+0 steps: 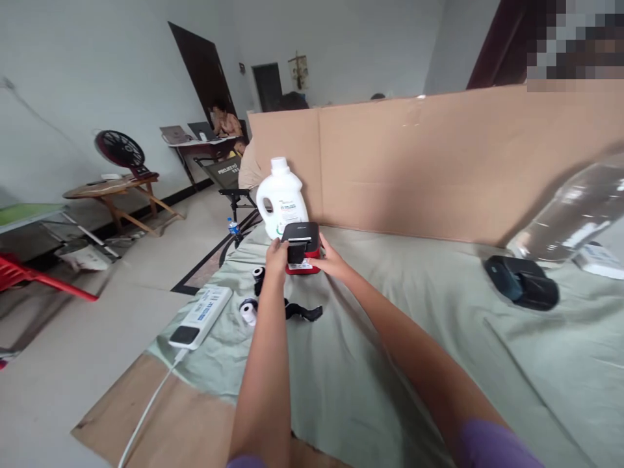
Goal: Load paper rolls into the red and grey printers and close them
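Note:
Both arms reach forward to a small black-and-red label printer near the back of the cloth-covered table. My left hand is closed on its left side, and my right hand grips its right side with the thumb in front. A white jug with a handle and cap stands just behind it, to the left. Closer to me lie a small paper roll, a second roll and a crumpled black strip; my left forearm partly covers this group.
A white power strip with a cable lies at the table's left edge. A cardboard panel stands along the back. To the right are a black device and a clear plastic package. Other people sit beyond the panel.

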Demonstrator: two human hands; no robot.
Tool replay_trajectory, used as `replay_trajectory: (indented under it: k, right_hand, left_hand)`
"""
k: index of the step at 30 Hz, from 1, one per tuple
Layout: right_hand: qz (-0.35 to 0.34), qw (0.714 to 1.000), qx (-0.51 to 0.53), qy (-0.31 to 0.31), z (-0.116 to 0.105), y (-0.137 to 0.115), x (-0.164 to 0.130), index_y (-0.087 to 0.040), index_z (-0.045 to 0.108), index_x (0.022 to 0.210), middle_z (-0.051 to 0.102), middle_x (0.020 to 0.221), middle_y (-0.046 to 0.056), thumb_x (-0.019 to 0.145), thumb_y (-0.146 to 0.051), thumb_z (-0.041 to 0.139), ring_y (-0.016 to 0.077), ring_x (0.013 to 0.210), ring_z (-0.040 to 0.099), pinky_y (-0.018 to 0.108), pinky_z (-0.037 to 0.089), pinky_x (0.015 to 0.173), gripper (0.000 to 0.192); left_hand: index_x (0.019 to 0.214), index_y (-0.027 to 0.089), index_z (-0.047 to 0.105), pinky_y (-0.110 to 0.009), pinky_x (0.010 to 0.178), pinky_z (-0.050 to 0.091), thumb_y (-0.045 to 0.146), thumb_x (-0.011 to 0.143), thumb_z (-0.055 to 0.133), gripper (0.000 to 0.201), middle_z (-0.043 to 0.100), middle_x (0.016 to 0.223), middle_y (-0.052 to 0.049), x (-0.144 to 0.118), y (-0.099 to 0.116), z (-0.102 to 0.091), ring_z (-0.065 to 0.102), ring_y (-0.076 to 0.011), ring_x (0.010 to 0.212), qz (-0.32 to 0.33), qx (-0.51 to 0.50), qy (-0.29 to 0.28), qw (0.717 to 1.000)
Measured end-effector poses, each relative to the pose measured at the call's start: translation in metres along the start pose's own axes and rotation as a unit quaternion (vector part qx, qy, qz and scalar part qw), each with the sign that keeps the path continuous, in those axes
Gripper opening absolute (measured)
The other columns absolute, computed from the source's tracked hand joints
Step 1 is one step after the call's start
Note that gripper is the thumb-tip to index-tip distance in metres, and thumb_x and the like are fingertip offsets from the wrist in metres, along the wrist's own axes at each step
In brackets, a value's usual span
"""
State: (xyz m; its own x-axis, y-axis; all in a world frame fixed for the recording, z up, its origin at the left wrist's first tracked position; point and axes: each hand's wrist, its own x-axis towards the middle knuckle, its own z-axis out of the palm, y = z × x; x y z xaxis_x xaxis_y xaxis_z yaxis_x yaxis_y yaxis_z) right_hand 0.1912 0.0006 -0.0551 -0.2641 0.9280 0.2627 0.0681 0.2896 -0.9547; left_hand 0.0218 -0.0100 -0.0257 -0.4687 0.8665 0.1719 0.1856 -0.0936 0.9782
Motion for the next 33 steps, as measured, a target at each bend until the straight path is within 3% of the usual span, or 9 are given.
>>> replay_trajectory:
  k: [3,7,10,14,19,22,26,29,33]
  right_hand:
    - [-0.041,0.999,0.024,-0.007,0.018,0.007,0.012,-0.027,0.018,0.158,0.052,0.148,0.007,0.054,-0.031,0.09,0.0304,0.138,0.046,0.048,0.038,0.115,0.126]
    - [-0.047,0.999,0.004,0.012,0.009,0.002,0.006,-0.024,0.011,0.16,0.046,0.152,0.011,0.052,-0.031,0.092,0.0318,0.14,0.044,0.048,0.034,0.118,0.135]
    - [-0.057,0.998,-0.002,0.028,-0.017,-0.012,-0.009,-0.024,0.005,0.16,0.045,0.152,0.013,0.054,-0.033,0.091,0.0329,0.138,0.047,0.05,0.035,0.117,0.137]
    - [-0.079,0.994,-0.025,0.069,-0.062,-0.038,-0.046,-0.024,-0.005,0.159,0.047,0.15,0.014,0.058,-0.04,0.089,0.0325,0.132,0.052,0.053,0.04,0.113,0.139]
    - [-0.117,0.974,-0.094,0.167,-0.116,-0.057,-0.124,-0.019,-0.011,0.159,0.034,0.158,0.017,0.063,-0.052,0.085,0.0329,0.142,0.04,0.053,0.032,0.119,0.139]
    - [-0.116,0.959,-0.151,0.21,-0.139,-0.051,-0.178,-0.019,-0.008,0.159,0.03,0.16,0.018,0.064,-0.057,0.082,0.0359,0.144,0.036,0.057,0.028,0.119,0.136]
    - [-0.073,0.94,-0.245,0.224,-0.151,-0.037,-0.23,-0.017,-0.002,0.159,0.041,0.151,0.022,0.062,-0.062,0.081,0.0427,0.135,0.044,0.065,0.035,0.11,0.136]
    - [-0.079,0.929,-0.297,0.207,-0.152,-0.032,-0.245,-0.014,-0.002,0.159,0.047,0.143,0.024,0.061,-0.061,0.081,0.0436,0.123,0.049,0.064,0.04,0.105,0.137]
    - [-0.087,0.92,-0.327,0.199,-0.153,-0.032,-0.249,-0.019,0.001,0.16,0.051,0.138,0.018,0.064,-0.051,0.082,0.0388,0.116,0.052,0.059,0.045,0.1,0.13]
  left_hand:
    - [0.116,0.015,0.066,-0.034,0.092,0.053,0.028,0.087,0.054,0.034,0.075,0.095,-0.006,0.0,-0.009,0.005,0.069,-0.0201,0.102,-0.036,-0.009,0.013,0.999]
    - [0.11,0.016,0.072,-0.033,0.091,0.053,0.032,0.085,0.056,0.034,0.076,0.092,-0.005,-0.006,-0.004,0.012,0.069,-0.0214,0.098,-0.06,-0.044,-0.001,0.997]
    - [0.107,0.015,0.075,-0.033,0.091,0.052,0.032,0.083,0.058,0.033,0.077,0.09,-0.005,-0.019,0.015,0.025,0.069,-0.0227,0.097,-0.057,-0.082,-0.052,0.994]
    - [0.107,0.016,0.075,-0.034,0.095,0.05,0.035,0.085,0.058,0.034,0.077,0.096,-0.005,-0.048,0.053,0.051,0.067,-0.0249,0.105,0.0,-0.073,-0.13,0.989]
    - [0.121,0.021,0.07,-0.036,0.116,0.034,0.048,0.092,0.054,0.043,0.066,0.132,-0.006,-0.12,0.089,0.076,0.051,-0.0254,0.135,0.104,-0.07,-0.24,0.963]
    - [0.137,0.024,0.059,-0.033,0.124,0.021,0.052,0.095,0.047,0.052,0.049,0.152,-0.002,-0.173,0.082,0.082,0.035,-0.0212,0.147,0.123,-0.098,-0.315,0.936]
    - [0.151,0.026,0.042,-0.032,0.126,0.017,0.052,0.097,0.047,0.06,0.032,0.162,0.0,-0.226,0.048,0.082,0.025,-0.0198,0.151,0.104,-0.135,-0.359,0.918]
    - [0.154,0.027,0.035,-0.032,0.126,0.016,0.052,0.097,0.047,0.063,0.026,0.164,0.001,-0.245,0.028,0.078,0.019,-0.0191,0.153,0.091,-0.149,-0.35,0.92]
    - [0.156,0.027,0.031,-0.033,0.126,0.014,0.052,0.098,0.045,0.065,0.024,0.164,0.001,-0.251,0.02,0.074,0.018,-0.0199,0.153,0.091,-0.147,-0.346,0.922]
